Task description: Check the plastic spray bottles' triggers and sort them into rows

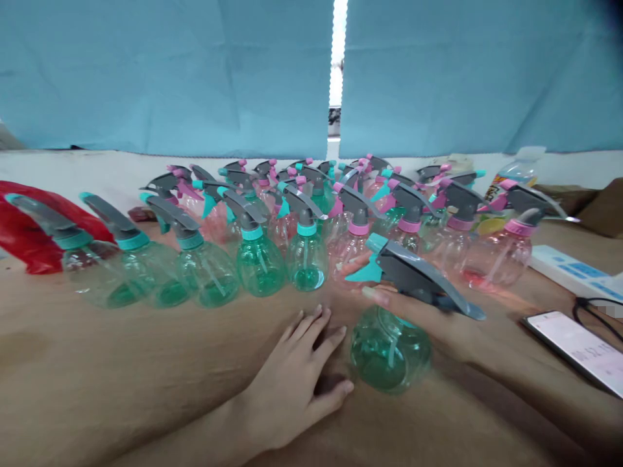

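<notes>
In the head view, my right hand (pixel 438 327) is closed around the neck of a green spray bottle (pixel 392 366), just under its grey and turquoise trigger head. The bottle stands near the front of the table, and parts of my fingers are hidden behind it. To its left, my left hand (pixel 294 373) lies on the wooden table (pixel 146 363) with fingers apart, holding nothing. The nearest standing bottles are a green spray bottle (pixel 307 263) with a turquoise collar and a pink spray bottle (pixel 351 250).
Several more green and pink spray bottles fill the back, including a pink one (pixel 501 259) at right. A red plastic bag (pixel 39 224) lies far left. A phone (pixel 579 344), a white power strip (pixel 574 269) and a drink bottle (pixel 518 170) are on the right.
</notes>
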